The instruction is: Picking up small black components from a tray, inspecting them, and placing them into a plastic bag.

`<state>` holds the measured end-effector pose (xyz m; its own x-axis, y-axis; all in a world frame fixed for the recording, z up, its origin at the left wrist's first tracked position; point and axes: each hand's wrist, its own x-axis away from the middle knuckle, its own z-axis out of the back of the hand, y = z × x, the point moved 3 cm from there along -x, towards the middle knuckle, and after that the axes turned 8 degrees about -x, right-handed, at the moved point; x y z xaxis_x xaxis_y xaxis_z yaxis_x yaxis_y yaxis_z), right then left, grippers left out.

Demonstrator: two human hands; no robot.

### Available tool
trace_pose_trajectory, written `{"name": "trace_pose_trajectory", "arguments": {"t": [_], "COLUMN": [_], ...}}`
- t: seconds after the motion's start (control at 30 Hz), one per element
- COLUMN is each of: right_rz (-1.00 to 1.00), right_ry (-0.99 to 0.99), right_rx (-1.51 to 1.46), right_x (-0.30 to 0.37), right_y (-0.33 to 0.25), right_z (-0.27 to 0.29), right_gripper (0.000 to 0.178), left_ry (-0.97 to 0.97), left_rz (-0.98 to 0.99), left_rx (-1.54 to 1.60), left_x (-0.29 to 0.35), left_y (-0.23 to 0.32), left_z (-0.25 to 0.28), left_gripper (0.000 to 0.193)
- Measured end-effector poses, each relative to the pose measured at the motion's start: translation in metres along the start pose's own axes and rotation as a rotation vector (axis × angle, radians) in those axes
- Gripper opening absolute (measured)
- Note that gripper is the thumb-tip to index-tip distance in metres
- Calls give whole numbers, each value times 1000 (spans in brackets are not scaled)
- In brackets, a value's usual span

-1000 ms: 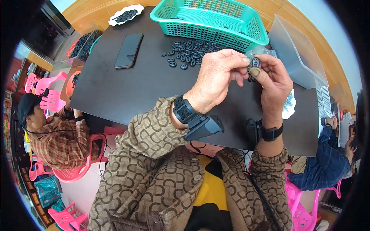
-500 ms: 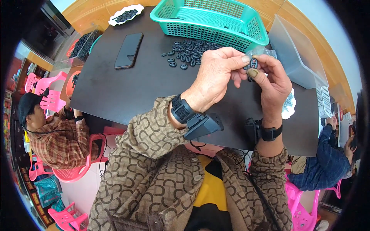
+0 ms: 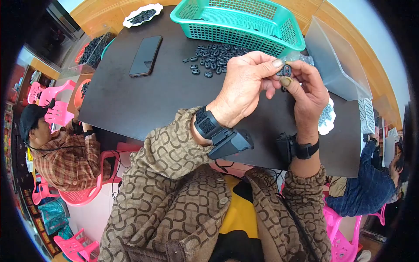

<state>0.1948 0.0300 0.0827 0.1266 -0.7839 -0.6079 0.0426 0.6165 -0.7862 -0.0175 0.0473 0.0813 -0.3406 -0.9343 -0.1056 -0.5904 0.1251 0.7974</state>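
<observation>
Over the far right part of the dark table, my two hands meet at a small black oval two-hole cord lock. My left hand has its thumb and finger pinched against the left side of the piece. From the right, my right hand grips it between thumb and forefinger. Another dark bit shows just under the right thumb, too small to make out. Left of the hands and beyond them spreads a pile of similar black cord locks.
Behind the pile stands a green plastic basket, with a clear plastic bin to its right. A phone lies at the left. A white scalloped plate of small greyish parts sits by my right wrist. Co-workers sit at both sides.
My hands stay almost in place. The cord lock has turned slightly between the fingers, and the reddish spot on it no longer shows.
</observation>
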Motion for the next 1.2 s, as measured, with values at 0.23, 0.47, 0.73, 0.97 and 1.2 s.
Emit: {"name": "trace_pose_trajectory", "arguments": {"t": [0.23,0.47,0.73,0.97,1.2], "right_rz": [-22,-6,31,-143,-201], "right_ry": [31,74,109,189,200], "right_rx": [-72,-136,-158,-287,-439], "right_x": [3,3,0,-3,-3], "right_y": [-8,-20,-21,-8,-7], "right_z": [-1,3,1,8,-8], "right_gripper": [42,42,29,21,21], "left_ry": [-52,-75,-34,28,52], "left_rz": [11,-44,-69,-61,-47], "left_rx": [53,117,-4,6,14], "left_x": [-1,3,3,-1,-1], "left_y": [-4,0,5,3,-2], "left_z": [-2,-20,-14,-13,-6], "left_gripper": [18,19,20,20,21]}}
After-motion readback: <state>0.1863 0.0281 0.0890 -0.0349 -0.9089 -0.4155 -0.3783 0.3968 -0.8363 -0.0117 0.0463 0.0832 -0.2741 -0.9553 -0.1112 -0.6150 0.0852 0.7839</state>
